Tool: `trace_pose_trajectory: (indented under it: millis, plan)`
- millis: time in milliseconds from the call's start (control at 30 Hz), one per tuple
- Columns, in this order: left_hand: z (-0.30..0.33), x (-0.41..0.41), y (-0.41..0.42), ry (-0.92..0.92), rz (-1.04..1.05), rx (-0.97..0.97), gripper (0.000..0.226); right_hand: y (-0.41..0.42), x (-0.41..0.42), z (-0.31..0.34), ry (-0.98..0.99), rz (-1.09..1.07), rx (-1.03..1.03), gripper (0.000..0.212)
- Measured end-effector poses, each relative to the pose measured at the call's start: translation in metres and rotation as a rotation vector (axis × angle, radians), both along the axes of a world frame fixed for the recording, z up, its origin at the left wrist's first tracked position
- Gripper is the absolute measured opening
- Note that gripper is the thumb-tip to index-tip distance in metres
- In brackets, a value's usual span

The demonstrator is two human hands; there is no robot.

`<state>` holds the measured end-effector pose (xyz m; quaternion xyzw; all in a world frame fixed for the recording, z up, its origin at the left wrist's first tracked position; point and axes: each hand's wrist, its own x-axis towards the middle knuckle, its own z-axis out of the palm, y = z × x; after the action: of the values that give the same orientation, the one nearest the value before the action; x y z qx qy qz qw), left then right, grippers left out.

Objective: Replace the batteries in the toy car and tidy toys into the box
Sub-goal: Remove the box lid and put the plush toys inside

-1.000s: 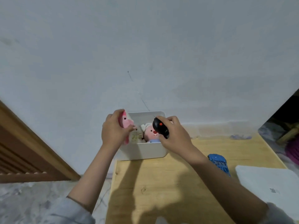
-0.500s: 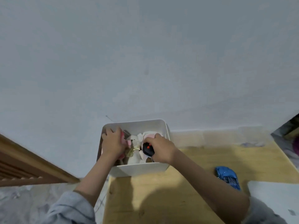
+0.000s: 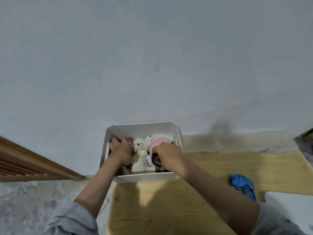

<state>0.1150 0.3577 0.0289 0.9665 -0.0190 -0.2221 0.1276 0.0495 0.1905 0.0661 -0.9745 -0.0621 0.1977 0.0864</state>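
Box [image 3: 144, 178]: white, sitting at the table's [image 3: 194, 200] far left corner, against the wall. Left hand [image 3: 122, 150]: reaching inside, fingers curling round a pink toy [image 3: 131, 146]. Right hand [image 3: 167, 155]: reaching inside, gripping a black remote [image 3: 156, 159]. White plush [image 3: 140, 155] and pink plush [image 3: 159, 140]: lying in the box. Car [image 3: 243, 186]: blue, lying on the table, well right of the box.

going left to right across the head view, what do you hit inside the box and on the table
left hand holding a pink toy → white plush bear → right hand holding the black remote → blue toy car → white object at the right edge
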Motion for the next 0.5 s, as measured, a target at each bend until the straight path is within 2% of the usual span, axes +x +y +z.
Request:
trace_pose_trajectory:
  millis: [67,233,500]
  plan:
    - [-0.004,0.002,0.002,0.023,-0.001,-0.004,0.062,-0.003,0.000,0.001,0.018,0.053,0.008,0.033]
    - [-0.008,0.010,0.001,-0.140,-0.019,0.119,0.046,-0.010,0.002,0.003,0.071,0.148,0.020,0.039]
    - [-0.015,0.014,0.001,-0.048,-0.079,0.247,0.041,0.001,0.007,-0.003,0.138,0.215,-0.045,0.027]
